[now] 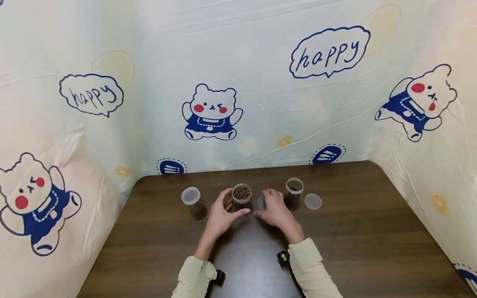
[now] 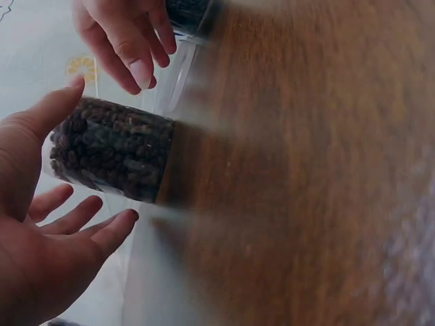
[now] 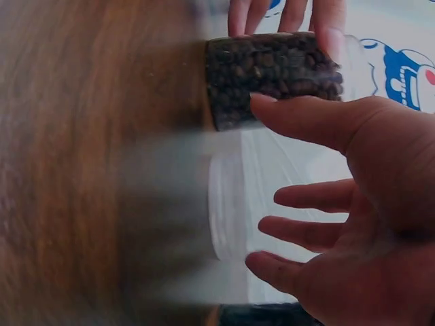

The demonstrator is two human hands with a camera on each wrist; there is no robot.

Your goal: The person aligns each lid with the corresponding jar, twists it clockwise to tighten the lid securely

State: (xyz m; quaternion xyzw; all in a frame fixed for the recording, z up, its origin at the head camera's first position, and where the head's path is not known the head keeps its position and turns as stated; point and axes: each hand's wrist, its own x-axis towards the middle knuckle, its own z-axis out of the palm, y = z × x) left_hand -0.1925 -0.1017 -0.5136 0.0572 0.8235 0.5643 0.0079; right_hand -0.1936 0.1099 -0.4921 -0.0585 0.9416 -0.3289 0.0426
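Observation:
A clear jar of brown coffee beans stands upright and uncovered at mid-table. My left hand is around its left side, thumb in front; in the left wrist view the fingers are spread and loose beside the jar. To the right of that jar, my right hand hovers by a round translucent lid on the table. The right wrist view has the right hand's fingers apart and relaxed, with the lid beyond them and nothing gripped.
A jar with a whitish lid and brown contents stands on the left. Right of my right hand is an uncovered jar with dark contents, and beside it another lid lies flat. Printed cloth hangs behind the wooden table.

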